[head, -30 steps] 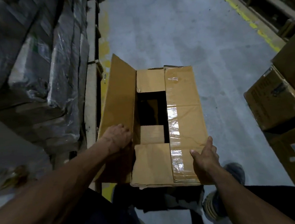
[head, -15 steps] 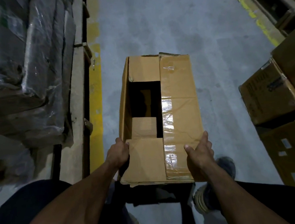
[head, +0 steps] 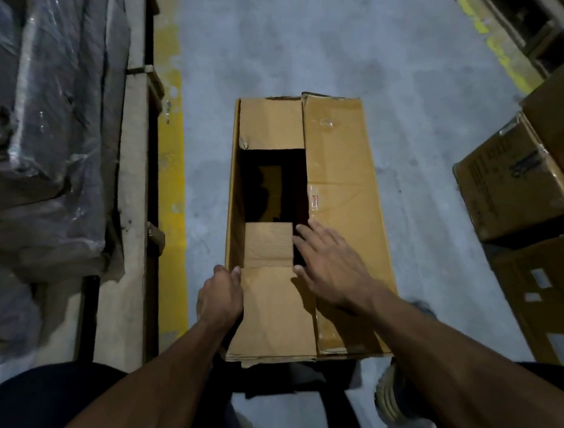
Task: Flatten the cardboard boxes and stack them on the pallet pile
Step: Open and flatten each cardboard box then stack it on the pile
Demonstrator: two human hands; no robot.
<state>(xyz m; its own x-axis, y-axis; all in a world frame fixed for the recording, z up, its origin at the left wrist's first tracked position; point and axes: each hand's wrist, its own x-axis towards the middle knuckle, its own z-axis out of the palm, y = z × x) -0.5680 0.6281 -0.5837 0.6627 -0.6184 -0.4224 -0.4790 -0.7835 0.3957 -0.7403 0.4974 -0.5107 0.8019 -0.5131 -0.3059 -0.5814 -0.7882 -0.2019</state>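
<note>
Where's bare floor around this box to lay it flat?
Bare grey floor lies beyond the cardboard box, and a strip between it and the stacked boxes on the right. The left is crowded: yellow line, then the wrapped pallet.

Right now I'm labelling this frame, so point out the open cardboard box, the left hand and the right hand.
cardboard box (head: 337, 162): head view, on its taped right top flap.
left hand (head: 219, 296): head view, back of the hand at the box's left wall.
right hand (head: 331, 264): head view, back of the hand.

Bare forearms — dark trousers (head: 35, 402), grey shoe (head: 389, 398)
</note>
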